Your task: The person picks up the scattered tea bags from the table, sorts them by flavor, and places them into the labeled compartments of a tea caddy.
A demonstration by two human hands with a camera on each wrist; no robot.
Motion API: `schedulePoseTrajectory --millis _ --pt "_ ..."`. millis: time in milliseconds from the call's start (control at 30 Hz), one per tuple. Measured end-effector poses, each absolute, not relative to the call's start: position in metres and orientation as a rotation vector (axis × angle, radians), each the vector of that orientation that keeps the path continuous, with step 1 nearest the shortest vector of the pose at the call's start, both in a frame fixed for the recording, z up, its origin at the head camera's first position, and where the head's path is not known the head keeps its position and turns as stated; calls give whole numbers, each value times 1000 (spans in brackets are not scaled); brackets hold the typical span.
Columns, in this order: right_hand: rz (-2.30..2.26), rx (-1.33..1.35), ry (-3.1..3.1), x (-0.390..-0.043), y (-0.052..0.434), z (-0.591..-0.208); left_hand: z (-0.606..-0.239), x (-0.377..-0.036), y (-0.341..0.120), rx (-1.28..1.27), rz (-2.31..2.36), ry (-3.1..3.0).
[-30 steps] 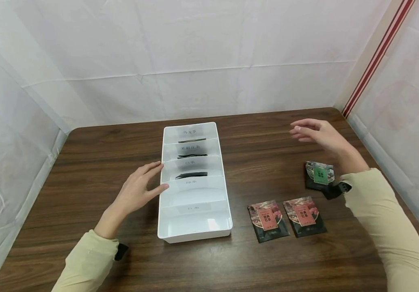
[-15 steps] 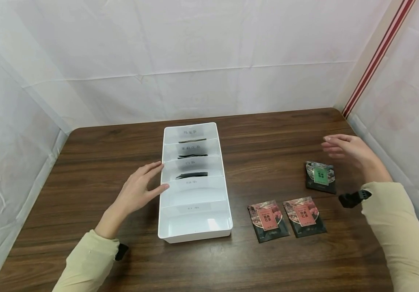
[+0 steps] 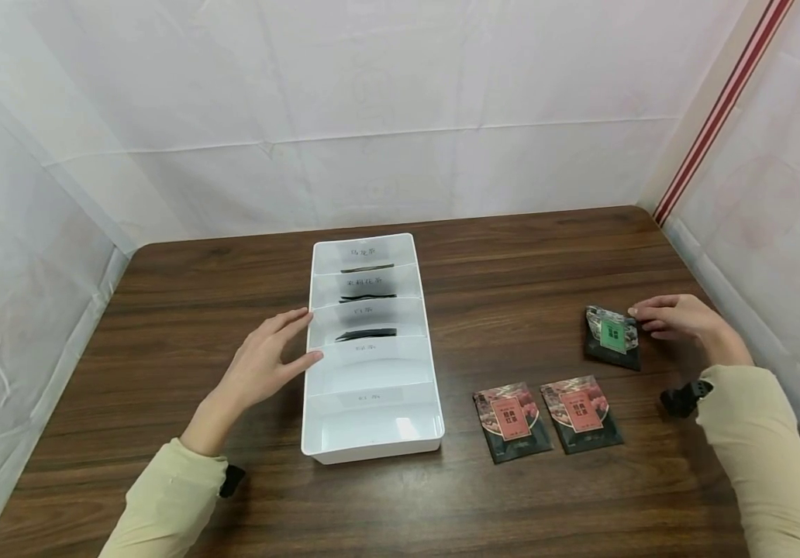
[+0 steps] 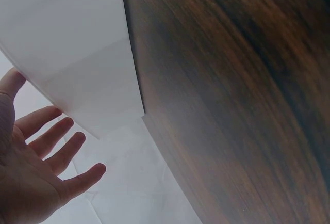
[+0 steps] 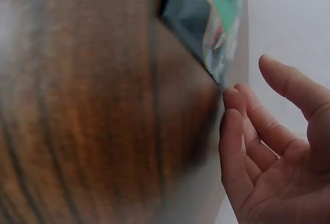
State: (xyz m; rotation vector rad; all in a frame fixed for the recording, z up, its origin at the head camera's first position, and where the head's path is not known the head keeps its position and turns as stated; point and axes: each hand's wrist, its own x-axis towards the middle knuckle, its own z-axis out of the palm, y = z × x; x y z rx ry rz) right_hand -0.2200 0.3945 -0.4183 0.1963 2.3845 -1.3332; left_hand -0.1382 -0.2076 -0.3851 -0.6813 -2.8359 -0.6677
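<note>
Green-labelled, the dark packet (image 3: 612,337) at the far right of the worktop (image 3: 512,256) is where our right hand (image 3: 675,318) has now arrived. A second ago that hand hung in the air above the middle of the worktop, well apart from the packet; since then it has swung out to the right and dropped, so that the fingertips (image 5: 233,100) now touch the packet's near right corner, which looks slightly lifted off the wood. The fingers are loosely bent and close round nothing yet; we judge this the start of a pick, with the grip not yet made.

Our left hand (image 3: 260,370) has not shifted in that time: it rests open, fingers straight, against the left wall of the white divided tray (image 3: 316,434), steadying it. The tray's far compartments hold dark packets on edge; the two nearest show none.

Between tray and green packet, nearer to us, two red-labelled packets (image 3: 512,422) lie flat side by side, touched by neither hand
</note>
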Motion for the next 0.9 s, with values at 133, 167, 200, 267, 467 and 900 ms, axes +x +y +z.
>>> schedulePoseTrajectory --millis 133,167,200,267,467,900 --pt "-1307 233 2410 -218 397 -424 -385 -138 -207 -678 -670 -2842" --pt "-1305 238 2411 -218 397 -425 -385 -138 -207 -678 -670 -2843" --pt "-1301 236 2410 -218 398 -425 -385 -138 -207 -676 -671 -2844" --pt "-1290 221 2410 -217 398 -426 -385 -138 -208 -676 -668 -2842" --pt "-1234 158 2424 -216 393 -424 -385 -139 -208 -680 -666 -2839" --pt "-1227 121 2445 -215 392 -426 -385 -138 -208 -668 -674 -2851"
